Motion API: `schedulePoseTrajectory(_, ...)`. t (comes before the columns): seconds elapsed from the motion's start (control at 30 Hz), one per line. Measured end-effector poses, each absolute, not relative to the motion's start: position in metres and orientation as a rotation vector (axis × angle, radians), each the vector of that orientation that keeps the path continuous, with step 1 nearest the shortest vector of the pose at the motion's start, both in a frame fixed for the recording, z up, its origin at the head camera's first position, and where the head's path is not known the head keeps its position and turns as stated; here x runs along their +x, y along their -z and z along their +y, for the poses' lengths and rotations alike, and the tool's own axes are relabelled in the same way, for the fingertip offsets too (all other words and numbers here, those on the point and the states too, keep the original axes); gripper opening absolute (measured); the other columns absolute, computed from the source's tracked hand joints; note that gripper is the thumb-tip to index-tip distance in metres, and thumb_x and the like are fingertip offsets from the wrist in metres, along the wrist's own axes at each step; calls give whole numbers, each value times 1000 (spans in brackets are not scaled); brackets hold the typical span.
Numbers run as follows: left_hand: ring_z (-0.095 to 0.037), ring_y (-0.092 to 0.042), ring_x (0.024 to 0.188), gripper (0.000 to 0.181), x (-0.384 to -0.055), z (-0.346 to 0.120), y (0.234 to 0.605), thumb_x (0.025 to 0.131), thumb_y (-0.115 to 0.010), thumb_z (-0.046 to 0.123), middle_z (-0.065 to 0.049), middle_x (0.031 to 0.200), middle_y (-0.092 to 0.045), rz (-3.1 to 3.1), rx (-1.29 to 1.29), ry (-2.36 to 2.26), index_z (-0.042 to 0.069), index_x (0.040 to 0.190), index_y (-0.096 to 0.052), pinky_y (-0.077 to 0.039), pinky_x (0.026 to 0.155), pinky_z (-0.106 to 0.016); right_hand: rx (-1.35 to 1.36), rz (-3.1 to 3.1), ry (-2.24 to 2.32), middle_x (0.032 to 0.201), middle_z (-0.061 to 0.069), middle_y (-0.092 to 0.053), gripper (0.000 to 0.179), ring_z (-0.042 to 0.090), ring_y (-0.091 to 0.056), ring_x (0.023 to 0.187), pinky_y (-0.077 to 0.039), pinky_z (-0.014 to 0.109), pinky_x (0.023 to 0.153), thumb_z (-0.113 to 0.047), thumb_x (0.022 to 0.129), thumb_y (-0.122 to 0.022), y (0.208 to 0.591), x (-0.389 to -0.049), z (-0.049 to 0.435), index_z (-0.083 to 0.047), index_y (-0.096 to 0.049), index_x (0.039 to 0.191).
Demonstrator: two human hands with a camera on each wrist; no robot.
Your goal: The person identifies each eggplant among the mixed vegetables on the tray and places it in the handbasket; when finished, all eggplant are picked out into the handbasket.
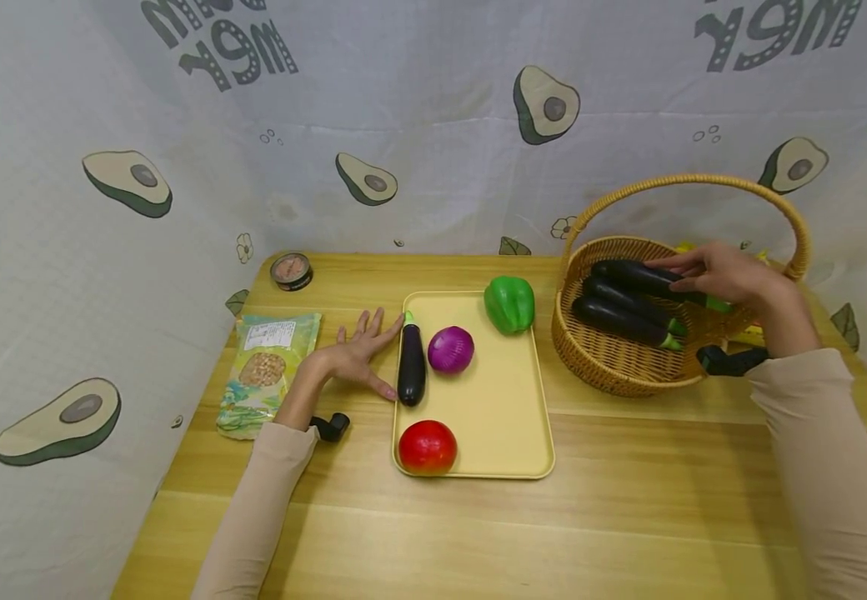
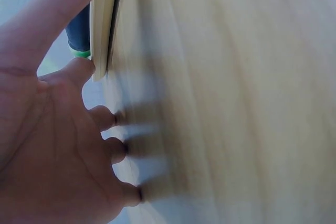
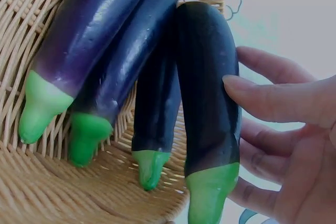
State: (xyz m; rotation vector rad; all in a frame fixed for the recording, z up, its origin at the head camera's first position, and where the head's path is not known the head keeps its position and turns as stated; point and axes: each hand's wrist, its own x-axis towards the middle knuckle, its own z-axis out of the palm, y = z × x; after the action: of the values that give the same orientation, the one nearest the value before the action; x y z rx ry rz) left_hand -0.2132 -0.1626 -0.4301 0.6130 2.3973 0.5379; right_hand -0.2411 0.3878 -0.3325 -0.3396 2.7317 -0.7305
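Observation:
My right hand is over the wicker basket and pinches a dark eggplant, thumb on one side and fingers behind it. The eggplant's green stem end points toward me. Three more eggplants lie side by side in the basket. My left hand is spread wide at the left edge of the yellow tray, fingertips down on the table and thumb at the tray's rim. Inside that rim lies another eggplant, with a purple onion to its right.
The tray also holds a green bell pepper at its far right corner and a red tomato at its near left. A printed food bag and a small round tin are on the left. The basket's tall handle arches over it.

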Motion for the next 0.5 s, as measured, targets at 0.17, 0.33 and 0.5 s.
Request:
schedulePoseTrajectory(0.17,-40,33,155,131,-214,-163,429,80,-89,43,-20,169,30,2397,609,-538,23,167,8,19,121,-71,-365,2690,713,145,38,-52,46,5,-61,64,-35,26,48,3,103,-54,328,-244,386,-4,-54,149)
schedulePoseTrajectory(0.33,-41,33,155,131,-214,-163,430,80,-88,44,-20,169,29,2396,615,-534,23,167,7,19,120,-71,-409,2673,693,148,40,-48,46,50,-57,130,-45,28,58,1,103,-57,326,-248,386,1,-52,149)
schedulePoseTrajectory(0.5,-40,33,155,131,-215,-163,431,80,-88,44,-19,169,30,2400,614,-521,24,167,8,19,121,-71,-375,2706,677,144,44,-48,46,57,-56,120,-37,28,50,3,102,-57,327,-250,386,1,-54,148)
